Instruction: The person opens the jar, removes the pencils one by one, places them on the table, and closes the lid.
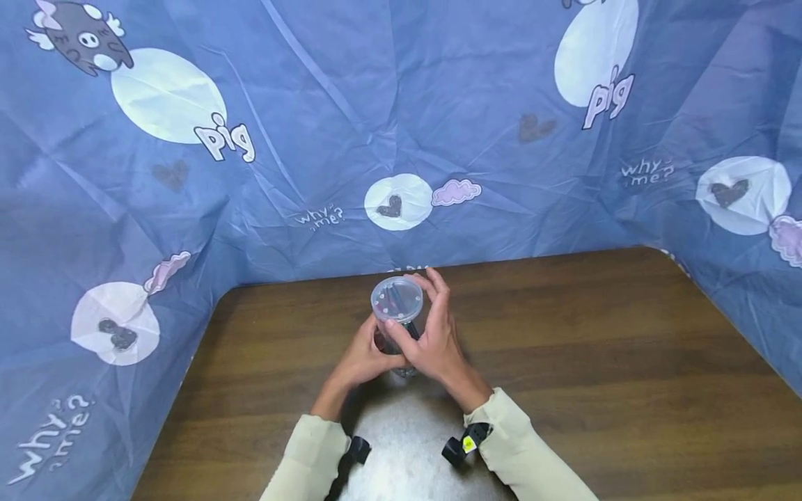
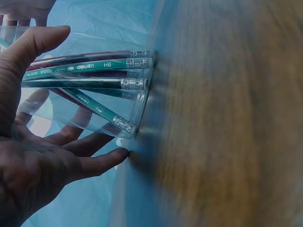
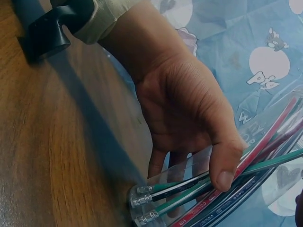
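Note:
A clear plastic jar [image 1: 404, 372] with a round translucent lid [image 1: 397, 298] stands upright between both hands. Green, dark and red pencils [image 2: 90, 67] show through its wall in the left wrist view, their metal-banded ends toward the base. My left hand [image 1: 363, 358] grips the lower body, thumb on the near side and fingers spread round the other. Higher up, my right hand [image 1: 435, 341] holds the jar at the lid, its thumb at the near rim and its fingers on the right side. In the right wrist view the left hand's thumb crosses the pencils [image 3: 199, 208].
A brown wood-grain table [image 1: 583, 348] extends to both sides, and the jar's base is close over it. Blue printed cloth [image 1: 338, 104] hangs behind and around the table. Black wrist cameras [image 1: 460, 449] sit on the pale sleeves.

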Demonstrator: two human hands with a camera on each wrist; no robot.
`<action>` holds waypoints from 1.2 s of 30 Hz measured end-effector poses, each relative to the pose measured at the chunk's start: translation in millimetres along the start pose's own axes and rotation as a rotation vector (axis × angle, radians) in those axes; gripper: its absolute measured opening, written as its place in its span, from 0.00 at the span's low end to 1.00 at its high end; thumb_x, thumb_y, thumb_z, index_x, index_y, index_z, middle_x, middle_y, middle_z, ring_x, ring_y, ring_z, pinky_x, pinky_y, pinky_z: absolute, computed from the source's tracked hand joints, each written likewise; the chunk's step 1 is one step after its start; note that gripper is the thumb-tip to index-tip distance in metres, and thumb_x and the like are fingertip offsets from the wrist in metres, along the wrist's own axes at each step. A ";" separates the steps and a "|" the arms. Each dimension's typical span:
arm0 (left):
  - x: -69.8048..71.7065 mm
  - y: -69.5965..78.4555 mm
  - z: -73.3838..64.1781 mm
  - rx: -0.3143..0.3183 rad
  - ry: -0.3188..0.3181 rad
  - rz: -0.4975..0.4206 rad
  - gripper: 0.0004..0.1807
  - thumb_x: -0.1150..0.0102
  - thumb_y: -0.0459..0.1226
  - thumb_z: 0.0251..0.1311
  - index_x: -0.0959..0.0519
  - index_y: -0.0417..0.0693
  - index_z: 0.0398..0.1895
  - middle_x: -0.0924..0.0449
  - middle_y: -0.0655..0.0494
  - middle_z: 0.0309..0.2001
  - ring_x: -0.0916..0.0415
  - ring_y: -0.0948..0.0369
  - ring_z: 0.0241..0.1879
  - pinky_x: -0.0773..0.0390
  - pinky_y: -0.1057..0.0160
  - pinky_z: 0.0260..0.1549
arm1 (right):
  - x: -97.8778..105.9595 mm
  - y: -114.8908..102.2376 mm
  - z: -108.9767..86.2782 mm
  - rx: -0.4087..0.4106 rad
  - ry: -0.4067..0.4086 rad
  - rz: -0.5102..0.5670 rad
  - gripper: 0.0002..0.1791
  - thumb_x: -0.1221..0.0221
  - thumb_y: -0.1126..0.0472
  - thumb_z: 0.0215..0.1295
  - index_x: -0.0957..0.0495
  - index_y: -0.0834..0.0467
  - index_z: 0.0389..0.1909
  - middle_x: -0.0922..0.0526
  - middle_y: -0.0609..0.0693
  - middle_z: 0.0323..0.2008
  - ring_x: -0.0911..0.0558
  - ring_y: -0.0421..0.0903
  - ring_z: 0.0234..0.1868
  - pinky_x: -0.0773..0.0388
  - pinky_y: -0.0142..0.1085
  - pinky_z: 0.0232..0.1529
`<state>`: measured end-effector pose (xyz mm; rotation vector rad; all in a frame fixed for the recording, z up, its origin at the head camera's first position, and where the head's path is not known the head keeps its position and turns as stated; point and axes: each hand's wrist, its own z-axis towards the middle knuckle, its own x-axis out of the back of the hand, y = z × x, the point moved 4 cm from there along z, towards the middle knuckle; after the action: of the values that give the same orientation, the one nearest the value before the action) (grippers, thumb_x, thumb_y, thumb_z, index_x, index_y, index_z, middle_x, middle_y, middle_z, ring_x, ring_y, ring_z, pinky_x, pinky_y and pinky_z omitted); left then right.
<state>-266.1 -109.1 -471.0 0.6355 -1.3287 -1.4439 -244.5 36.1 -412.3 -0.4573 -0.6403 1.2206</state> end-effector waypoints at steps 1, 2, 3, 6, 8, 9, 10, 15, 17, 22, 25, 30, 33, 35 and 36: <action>-0.1 -0.2 -0.4 -0.004 -0.002 0.003 0.49 0.23 0.24 0.39 0.35 0.44 0.70 0.25 0.46 0.60 0.24 0.56 0.52 0.22 0.61 0.51 | -0.3 0.1 -0.7 -0.005 -0.022 0.011 0.52 0.34 0.56 0.56 0.55 0.65 0.74 0.29 0.61 0.65 0.32 0.56 0.68 0.41 0.49 0.70; -0.2 -0.1 -0.5 -0.012 -0.005 0.004 0.49 0.23 0.24 0.40 0.36 0.43 0.70 0.25 0.45 0.61 0.25 0.55 0.53 0.22 0.61 0.52 | -0.7 0.2 -1.4 -0.014 -0.044 0.022 0.53 0.35 0.55 0.57 0.58 0.63 0.76 0.31 0.61 0.67 0.34 0.55 0.70 0.42 0.49 0.71; -0.4 0.0 -0.4 -0.020 -0.007 0.000 0.49 0.23 0.25 0.41 0.36 0.42 0.70 0.26 0.44 0.61 0.26 0.55 0.55 0.23 0.60 0.53 | -1.3 0.4 -1.8 -0.022 -0.061 0.028 0.55 0.36 0.54 0.58 0.61 0.62 0.77 0.34 0.60 0.70 0.36 0.55 0.72 0.44 0.49 0.72; 0.3 0.0 -0.5 -0.038 -0.004 -0.006 0.48 0.23 0.25 0.42 0.36 0.40 0.70 0.27 0.44 0.63 0.27 0.53 0.58 0.24 0.58 0.57 | -3.6 0.2 -3.1 -0.040 -0.079 0.031 0.58 0.35 0.51 0.58 0.64 0.59 0.78 0.43 0.60 0.75 0.42 0.55 0.74 0.46 0.51 0.73; 0.0 0.6 -0.5 -0.050 0.004 0.004 0.48 0.24 0.24 0.41 0.36 0.39 0.70 0.27 0.43 0.62 0.27 0.52 0.58 0.25 0.58 0.58 | -4.3 0.2 -3.3 -0.022 -0.056 0.004 0.60 0.32 0.48 0.55 0.62 0.61 0.77 0.45 0.61 0.74 0.42 0.56 0.74 0.46 0.51 0.73; -0.1 0.7 -0.6 -0.048 0.008 0.014 0.48 0.24 0.24 0.41 0.35 0.39 0.69 0.26 0.43 0.62 0.27 0.52 0.57 0.25 0.58 0.58 | -4.4 -0.1 -3.2 -0.005 -0.033 -0.013 0.60 0.31 0.47 0.53 0.59 0.63 0.76 0.44 0.62 0.73 0.42 0.57 0.73 0.46 0.51 0.72; 0.1 1.1 -0.7 -0.047 0.012 0.024 0.48 0.24 0.24 0.40 0.35 0.39 0.69 0.26 0.43 0.61 0.27 0.52 0.57 0.25 0.58 0.57 | -4.4 -0.5 -3.0 0.014 -0.010 -0.030 0.60 0.29 0.47 0.51 0.56 0.65 0.74 0.43 0.63 0.70 0.41 0.58 0.71 0.45 0.51 0.72; -0.5 3.6 -1.1 -0.045 0.017 0.040 0.49 0.23 0.24 0.38 0.35 0.38 0.68 0.25 0.42 0.59 0.26 0.51 0.55 0.25 0.57 0.56 | -4.5 -0.8 -2.5 0.069 0.082 -0.075 0.54 0.24 0.48 0.44 0.46 0.67 0.64 0.38 0.64 0.58 0.36 0.58 0.62 0.40 0.50 0.67; -0.7 3.4 -0.9 -0.042 0.017 0.033 0.49 0.23 0.24 0.38 0.35 0.38 0.69 0.25 0.43 0.60 0.26 0.52 0.56 0.25 0.57 0.57 | -4.8 -0.7 -2.4 0.057 0.085 -0.079 0.53 0.24 0.49 0.44 0.46 0.66 0.63 0.38 0.64 0.56 0.35 0.58 0.61 0.39 0.50 0.65; 0.5 0.0 -1.0 -0.015 0.009 -0.038 0.48 0.24 0.22 0.38 0.35 0.37 0.68 0.25 0.41 0.59 0.26 0.55 0.53 0.23 0.62 0.53 | -5.8 -0.7 -2.5 -0.004 0.046 -0.074 0.50 0.26 0.51 0.49 0.46 0.65 0.64 0.36 0.62 0.57 0.35 0.56 0.63 0.39 0.50 0.66; 2.0 -0.4 -1.5 -0.008 0.007 -0.060 0.48 0.24 0.21 0.38 0.35 0.37 0.68 0.25 0.40 0.58 0.25 0.56 0.49 0.21 0.64 0.47 | -6.1 -0.6 -2.3 -0.021 0.006 -0.046 0.48 0.30 0.54 0.54 0.48 0.66 0.67 0.35 0.62 0.60 0.34 0.56 0.65 0.40 0.49 0.68; 2.7 1.6 -1.4 -0.003 0.004 -0.020 0.48 0.24 0.23 0.39 0.35 0.40 0.69 0.25 0.44 0.59 0.25 0.57 0.50 0.21 0.63 0.48 | -5.2 0.2 -1.5 -0.018 -0.087 0.039 0.46 0.40 0.59 0.59 0.55 0.67 0.73 0.34 0.64 0.65 0.34 0.57 0.67 0.44 0.49 0.71; 1.7 1.3 -1.0 0.003 -0.001 -0.007 0.48 0.25 0.24 0.40 0.35 0.41 0.69 0.25 0.45 0.60 0.24 0.55 0.52 0.21 0.62 0.50 | -4.2 1.1 -1.1 -0.027 -0.125 0.064 0.48 0.43 0.56 0.62 0.60 0.65 0.76 0.37 0.63 0.70 0.38 0.55 0.71 0.48 0.50 0.73; 0.6 1.1 -1.3 0.003 -0.009 -0.013 0.48 0.25 0.24 0.40 0.36 0.41 0.70 0.26 0.45 0.61 0.25 0.52 0.54 0.22 0.61 0.51 | -3.9 0.7 -2.0 -0.037 -0.124 0.047 0.49 0.43 0.49 0.65 0.61 0.62 0.77 0.41 0.61 0.72 0.41 0.54 0.73 0.48 0.50 0.73; 0.0 1.3 -1.7 0.001 -0.012 -0.009 0.49 0.25 0.24 0.40 0.36 0.41 0.70 0.26 0.44 0.62 0.26 0.51 0.55 0.22 0.61 0.53 | -4.0 0.5 -2.8 -0.039 -0.111 0.031 0.50 0.43 0.45 0.66 0.60 0.61 0.77 0.42 0.61 0.72 0.41 0.55 0.73 0.47 0.50 0.73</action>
<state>-264.2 -109.6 -470.3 0.6350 -1.3372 -1.4568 -243.8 32.5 -415.5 -0.4353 -0.7553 1.2718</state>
